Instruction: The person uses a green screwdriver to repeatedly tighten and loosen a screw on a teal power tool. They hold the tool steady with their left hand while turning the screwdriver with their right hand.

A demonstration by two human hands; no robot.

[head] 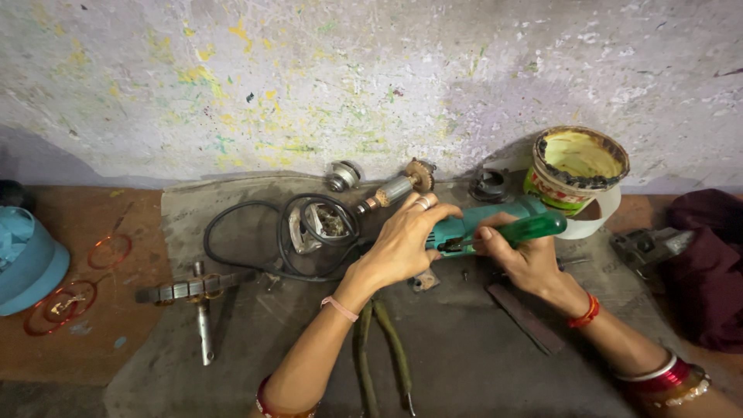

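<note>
My left hand grips a teal power tool body that lies on a grey mat. My right hand holds a screwdriver by its green translucent handle, with the shaft pointing left into the tool body. A motor armature with a toothed gear at its end lies just behind my left hand. The tool's black power cord loops to the left around a metal gear housing.
A grease tub stands at the back right, against the paint-spattered wall. Pliers lie between my forearms. A cross-shaped metal wrench, a blue container, copper wire coils and dark cloth lie around.
</note>
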